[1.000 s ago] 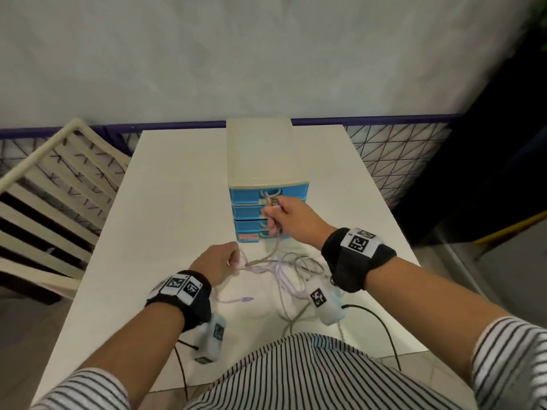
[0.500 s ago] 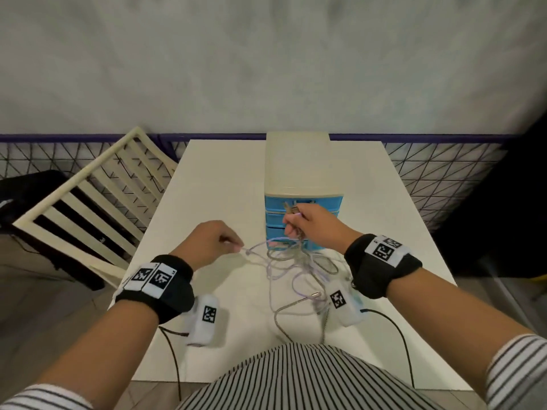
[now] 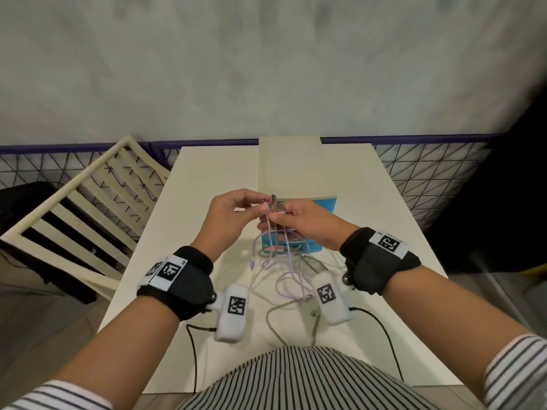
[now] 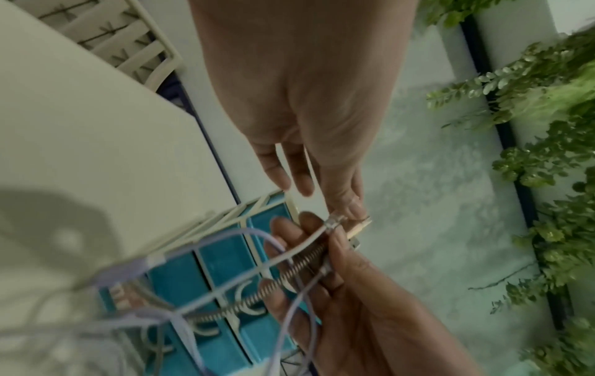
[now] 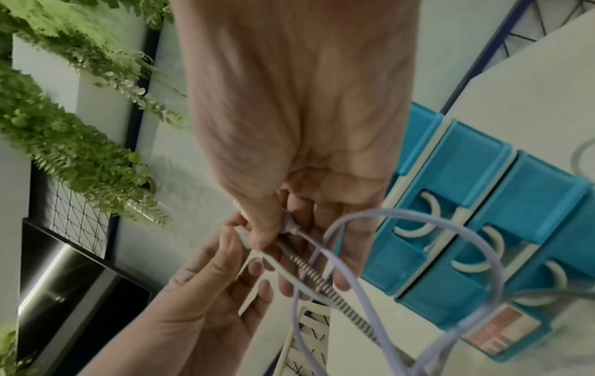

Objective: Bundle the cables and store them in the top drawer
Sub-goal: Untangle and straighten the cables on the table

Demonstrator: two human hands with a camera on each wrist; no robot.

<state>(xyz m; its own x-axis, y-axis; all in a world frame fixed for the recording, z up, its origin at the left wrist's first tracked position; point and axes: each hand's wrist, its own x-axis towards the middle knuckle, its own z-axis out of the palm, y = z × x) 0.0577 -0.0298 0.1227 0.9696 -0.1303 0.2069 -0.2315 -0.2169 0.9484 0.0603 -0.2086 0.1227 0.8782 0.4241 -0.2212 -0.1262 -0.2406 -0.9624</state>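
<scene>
Shirt: we see a striped shirt (image 3: 284, 377) along the bottom edge of the head view, cut off by the frame.
Cables: the cables (image 3: 284, 276) hang from the hands at frame centre; their long axis runs near-vertical there, plug ends up. Loose loops and a lilac plug trail onto the table below, toward the lower centre.
Left hand: our left hand (image 3: 228, 220) pinches a white plug end between thumb and forefinger; the other fingers lie fairly straight in the left wrist view.
Right hand: our right hand (image 3: 307, 223) is curled round the gathered strands, among them a spring-wrapped cable (image 4: 289, 274) and a lilac cable (image 5: 402, 216), thumb pressed on the plugs.
Hidden: how many cables there are we cannot tell; the plugs are mostly covered by fingers, and the strands blur in the lower left of the left wrist view.
Drawers: the drawer unit (image 3: 290, 167) stands just behind the hands, cream top, blue drawers facing us. All drawers seen in the right wrist view are closed; the hands cover part of their fronts.
Table: a white table (image 3: 207, 173) runs up the frame to the wall.
Room: a cream slatted chair (image 3: 88, 208) at left, a pale wall (image 3: 266, 69) above, and green foliage (image 4: 547, 152) at the right of the left wrist view.
</scene>
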